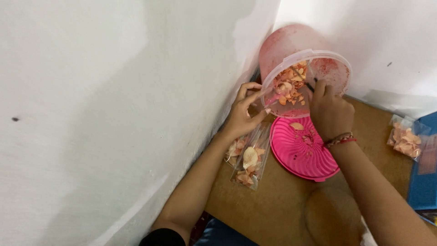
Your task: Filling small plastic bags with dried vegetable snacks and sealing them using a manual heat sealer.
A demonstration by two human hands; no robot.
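The right hand covers part of the mouth of the tilted translucent pink plastic bucket, and its fingertips are hidden inside among the orange chips. A thin dark object by those fingers is too small to identify. The blue object is cut off at the right edge.

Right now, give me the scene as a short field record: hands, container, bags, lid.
left hand: fingers pinch a clear bag at the container's mouth
right hand: reaching into the container's mouth, holding a dark tool; end hidden
container: pinkish translucent tub, tipped on its side in the wall corner, orange chips inside
pink lid: flat on the brown floor below the tub, one chip on it
filled bags: two by the wall; another at far right
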